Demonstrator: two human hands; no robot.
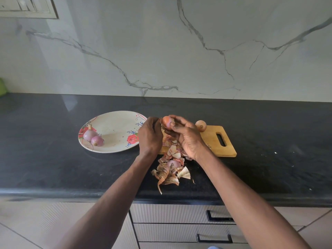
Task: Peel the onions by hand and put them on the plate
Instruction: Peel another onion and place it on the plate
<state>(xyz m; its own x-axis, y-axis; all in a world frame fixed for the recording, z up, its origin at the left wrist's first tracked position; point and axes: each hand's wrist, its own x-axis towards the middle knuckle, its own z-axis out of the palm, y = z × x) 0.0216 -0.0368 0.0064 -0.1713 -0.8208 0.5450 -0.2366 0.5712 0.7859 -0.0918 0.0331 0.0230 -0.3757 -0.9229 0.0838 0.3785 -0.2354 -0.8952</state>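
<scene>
My right hand (pixel 186 135) grips a partly skinned onion (pixel 167 122) above the left end of the wooden cutting board (pixel 213 141). My left hand (pixel 150 135) is beside it, fingers curled at the onion's left side, pinching its skin. Two peeled purple onions (pixel 93 137) lie on the left part of the flowered white plate (pixel 115 130). One unpeeled brown onion (pixel 200 125) sits at the board's far edge. The board's left part is hidden by my hands.
A heap of dry onion skins (pixel 171 169) lies on the black counter (pixel 53 159) between my forearms, reaching near the front edge. Drawers (pixel 179 214) are below the counter. A marble wall rises behind.
</scene>
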